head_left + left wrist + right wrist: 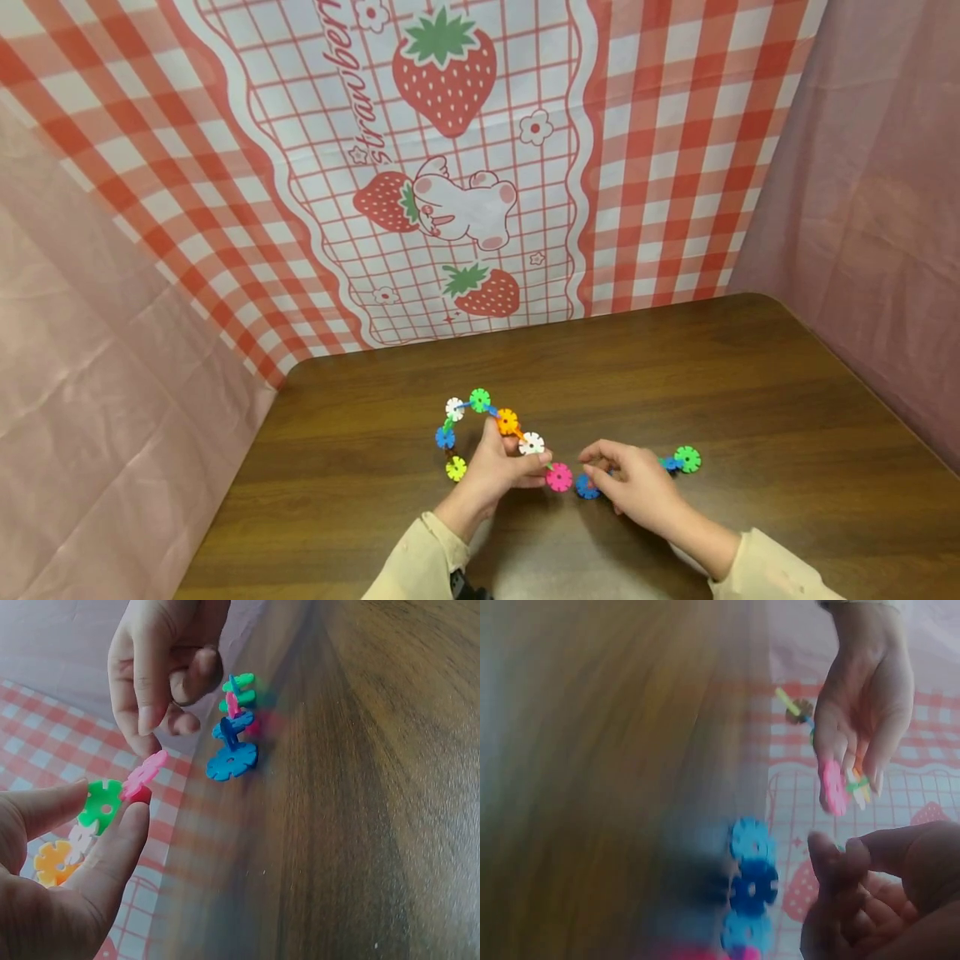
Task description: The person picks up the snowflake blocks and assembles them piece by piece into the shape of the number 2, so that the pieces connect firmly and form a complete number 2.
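A chain of interlocking plastic snowflake discs is in my left hand point(498, 471), pinched between thumb and finger at a green disc point(101, 804). A pink disc point(558, 477) ends this chain, past the fingertips. White point(532, 443) and orange point(507, 422) discs follow it, and the chain curves round to a yellow disc point(456, 469). My right hand point(637, 487) hovers beside a second chain on the table, its fingers loosely bent and no disc clearly visible in them. That chain runs from a blue disc point(232, 761) to a green one point(687, 459), its middle hidden by the hand in the head view.
The brown wooden table point(337, 500) lies beneath both hands. Behind it hangs a red-and-white checked cloth point(660, 167) with strawberries. Pale pink cloth point(862, 208) hangs along both sides.
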### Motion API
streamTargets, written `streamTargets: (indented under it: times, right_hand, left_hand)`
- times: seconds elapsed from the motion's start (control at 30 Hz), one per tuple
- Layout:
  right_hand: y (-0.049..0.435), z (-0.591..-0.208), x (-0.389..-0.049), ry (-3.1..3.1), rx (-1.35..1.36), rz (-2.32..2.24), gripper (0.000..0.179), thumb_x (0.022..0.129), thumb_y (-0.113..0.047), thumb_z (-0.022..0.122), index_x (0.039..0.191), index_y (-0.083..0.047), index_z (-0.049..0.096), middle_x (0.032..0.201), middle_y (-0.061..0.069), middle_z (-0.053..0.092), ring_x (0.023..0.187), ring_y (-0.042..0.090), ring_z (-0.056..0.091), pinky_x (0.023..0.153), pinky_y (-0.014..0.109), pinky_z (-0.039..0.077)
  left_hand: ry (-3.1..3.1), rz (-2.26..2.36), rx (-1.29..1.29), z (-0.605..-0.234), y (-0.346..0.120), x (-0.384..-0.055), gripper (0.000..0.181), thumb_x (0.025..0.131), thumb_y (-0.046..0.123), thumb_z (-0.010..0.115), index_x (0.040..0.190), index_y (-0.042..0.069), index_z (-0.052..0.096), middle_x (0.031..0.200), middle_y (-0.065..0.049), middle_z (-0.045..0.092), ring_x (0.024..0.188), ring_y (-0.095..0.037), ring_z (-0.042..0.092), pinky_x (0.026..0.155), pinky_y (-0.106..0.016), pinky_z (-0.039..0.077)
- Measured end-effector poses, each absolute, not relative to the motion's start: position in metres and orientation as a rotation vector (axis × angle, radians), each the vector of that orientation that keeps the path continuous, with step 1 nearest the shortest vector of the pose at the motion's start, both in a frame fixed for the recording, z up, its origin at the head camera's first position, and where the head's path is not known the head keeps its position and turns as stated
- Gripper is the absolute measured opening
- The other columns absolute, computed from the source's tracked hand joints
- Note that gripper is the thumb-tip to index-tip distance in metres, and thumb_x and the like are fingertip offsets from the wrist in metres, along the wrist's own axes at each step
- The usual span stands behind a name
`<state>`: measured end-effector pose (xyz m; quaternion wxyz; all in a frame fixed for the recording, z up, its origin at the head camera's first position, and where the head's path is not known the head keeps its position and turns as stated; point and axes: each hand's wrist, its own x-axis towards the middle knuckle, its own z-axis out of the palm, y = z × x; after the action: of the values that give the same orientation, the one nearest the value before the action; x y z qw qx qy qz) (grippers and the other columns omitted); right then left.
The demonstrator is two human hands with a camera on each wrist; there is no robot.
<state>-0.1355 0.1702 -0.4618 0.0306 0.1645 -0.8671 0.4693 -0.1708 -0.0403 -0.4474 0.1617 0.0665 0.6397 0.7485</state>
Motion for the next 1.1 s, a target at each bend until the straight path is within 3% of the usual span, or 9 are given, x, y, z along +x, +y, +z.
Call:
streamTargets:
  times: [0.13,0.33,0.53,0.67,0.97,1.1]
  right_hand:
    - [0.175,-0.461,-0.138,-2.625,0.489,1.04,0.013,0.081,-0.004,0.076,0.088,-0.013,0.071,0.077,-0.011,0.066,0.057,-0.002,0.047,0.051,0.022,0.042]
    - [0.188,-0.459,-0.142,-2.681,0.633,0.721,0.022,0.071,-0.017,0.086,0.087,-0.017,0.072,0.087,-0.008,0.067,0.079,0.014,0.057,0.065,0.034,0.048]
    - [0.199,-0.458,-0.143,-2.829,0.783,0.593,0.026,0.077,-0.032,0.082,0.098,-0.019,0.073,0.094,-0.006,0.067,0.085,0.019,0.058,0.067,0.041,0.047]
    - [0.205,-0.459,-0.146,-2.825,0.842,0.615,0.021,0.082,-0.029,0.078,0.099,-0.018,0.074,0.092,-0.007,0.066,0.083,0.017,0.06,0.067,0.039,0.049]
    - [0.207,-0.467,-0.152,-2.751,0.956,0.719,0.012,0.079,-0.018,0.08,0.088,-0.022,0.073,0.085,-0.015,0.061,0.08,0.008,0.058,0.066,0.031,0.05]
    - [0.203,-0.469,-0.152,-2.746,0.97,0.738,0.011,0.083,-0.026,0.078,0.092,-0.022,0.073,0.087,-0.014,0.062,0.082,0.009,0.057,0.067,0.032,0.05]
  left_hand:
    - [1.831,2.116,0.187,-0.448,-0.043,-0.173,0.048,0.085,-0.008,0.069,0.11,0.004,0.03,0.085,-0.014,0.067,0.072,-0.027,0.07,0.07,-0.051,0.057]
    - [1.853,2.068,0.183,-0.449,-0.046,-0.176,0.051,0.083,-0.008,0.07,0.11,0.002,0.028,0.085,-0.018,0.067,0.068,-0.023,0.068,0.068,-0.049,0.058]
    - [1.86,2.01,0.192,-0.45,-0.049,-0.178,0.049,0.084,-0.009,0.07,0.109,0.002,0.029,0.084,-0.017,0.066,0.067,-0.023,0.068,0.068,-0.05,0.058]
    - [1.855,1.979,0.205,-0.452,-0.05,-0.18,0.05,0.084,-0.009,0.069,0.111,0.002,0.029,0.084,-0.016,0.066,0.068,-0.023,0.068,0.067,-0.05,0.058]
    - [1.84,1.948,0.199,-0.457,-0.051,-0.183,0.049,0.085,-0.008,0.068,0.11,0.003,0.027,0.086,-0.017,0.066,0.07,-0.023,0.068,0.066,-0.048,0.058]
    - [1.834,1.947,0.199,-0.456,-0.051,-0.184,0.05,0.086,-0.008,0.068,0.112,0.003,0.027,0.087,-0.018,0.066,0.071,-0.024,0.068,0.066,-0.046,0.059]
